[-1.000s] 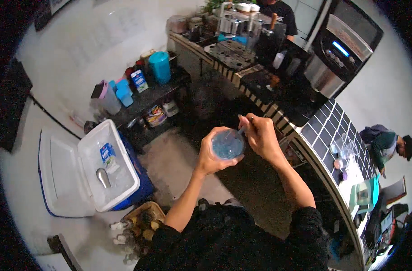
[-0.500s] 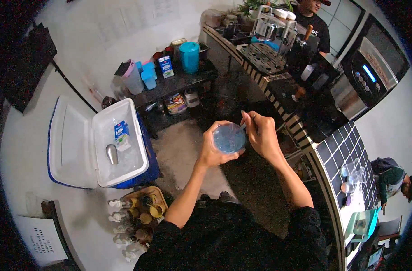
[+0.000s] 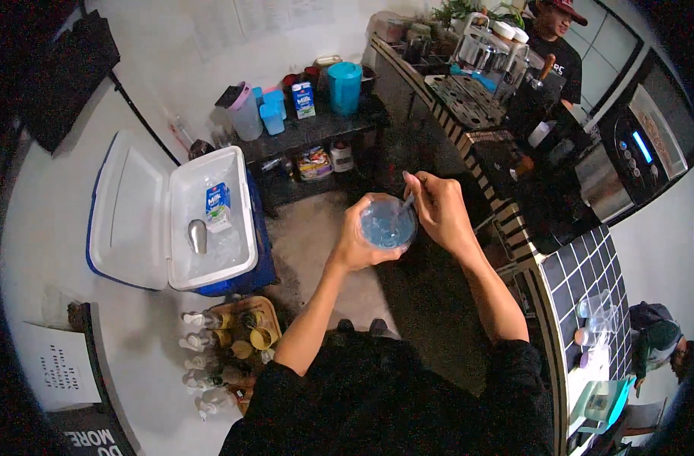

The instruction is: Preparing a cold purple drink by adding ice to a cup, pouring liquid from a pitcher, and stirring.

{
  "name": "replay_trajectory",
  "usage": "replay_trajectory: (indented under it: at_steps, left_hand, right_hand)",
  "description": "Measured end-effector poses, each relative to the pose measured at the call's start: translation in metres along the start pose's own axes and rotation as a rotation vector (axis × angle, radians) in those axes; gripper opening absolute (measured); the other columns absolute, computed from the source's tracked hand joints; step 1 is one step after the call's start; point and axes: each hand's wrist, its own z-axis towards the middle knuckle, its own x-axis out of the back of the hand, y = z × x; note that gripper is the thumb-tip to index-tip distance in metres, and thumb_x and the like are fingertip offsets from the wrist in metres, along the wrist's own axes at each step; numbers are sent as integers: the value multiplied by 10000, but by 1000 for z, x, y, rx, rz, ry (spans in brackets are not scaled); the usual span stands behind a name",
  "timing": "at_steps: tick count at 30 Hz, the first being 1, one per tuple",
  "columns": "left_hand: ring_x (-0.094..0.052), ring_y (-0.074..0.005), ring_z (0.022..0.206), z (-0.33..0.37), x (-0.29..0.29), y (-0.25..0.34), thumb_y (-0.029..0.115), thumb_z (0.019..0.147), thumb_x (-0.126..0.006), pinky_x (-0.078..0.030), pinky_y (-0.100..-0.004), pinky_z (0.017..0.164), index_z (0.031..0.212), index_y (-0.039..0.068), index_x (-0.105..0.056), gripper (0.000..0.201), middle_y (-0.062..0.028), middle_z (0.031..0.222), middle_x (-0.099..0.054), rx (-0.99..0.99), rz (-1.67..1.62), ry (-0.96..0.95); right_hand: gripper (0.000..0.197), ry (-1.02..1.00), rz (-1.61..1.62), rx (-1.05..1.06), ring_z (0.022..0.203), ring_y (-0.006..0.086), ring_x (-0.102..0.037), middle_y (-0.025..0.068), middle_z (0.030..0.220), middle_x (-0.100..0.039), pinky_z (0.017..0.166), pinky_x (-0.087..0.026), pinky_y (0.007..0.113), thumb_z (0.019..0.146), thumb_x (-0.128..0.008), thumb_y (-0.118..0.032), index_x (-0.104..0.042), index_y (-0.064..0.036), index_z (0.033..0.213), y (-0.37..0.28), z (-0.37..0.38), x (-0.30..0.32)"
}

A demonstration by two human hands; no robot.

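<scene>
My left hand (image 3: 353, 247) is wrapped round a clear cup (image 3: 387, 226), which it holds out over the floor in front of me. Pale bluish liquid with what looks like ice shows inside. Between thumb and fingers my right hand (image 3: 444, 213) pinches a slim spoon-like stirrer (image 3: 408, 204) at the cup's right rim. The stirrer's lower end dips into the liquid and is hard to make out.
Left stands an open blue-and-white cooler (image 3: 249, 216) with ice, a milk carton (image 3: 218, 207) and a metal scoop (image 3: 198, 236). Below it, several pump bottles (image 3: 202, 340) flank a wooden tray (image 3: 269, 308). A tiled counter (image 3: 582, 258) runs right; a person (image 3: 563, 57) stands behind it.
The view has shifted, so the surroundings sit further right. The stirrer now slants into the cup, which tips slightly more toward me. Both hands keep their grips.
</scene>
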Motion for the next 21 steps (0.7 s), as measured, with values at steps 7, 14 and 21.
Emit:
replay_trajectory:
  at_steps: [7,14,21]
  left_hand:
    - [-589,-163,985,-7,0,14,177,494,-867,-457,-316,916,1081,20,-562,679,-72,1054,-604,-100,38,96]
    - [-591,-146,959,-10,12,13,177,506,-864,-459,-305,904,1086,29,-564,669,-55,1025,-613,-12,55,22]
    - [-601,-138,933,-15,10,27,169,500,-863,-476,-298,877,1084,24,-570,670,-43,1001,-624,-94,89,124]
  right_hand:
    - [289,-6,24,104,461,198,-336,167,546,-398,443,-326,342,949,-536,-128,-554,59,730,1,6,-2]
    - [338,-44,113,152,503,84,-333,77,530,-379,449,-304,295,973,-515,-190,-555,52,741,-1,10,-13]
    - [288,-3,88,113,447,239,-487,206,581,-525,484,-394,370,949,-537,-148,-596,55,755,-15,18,-2]
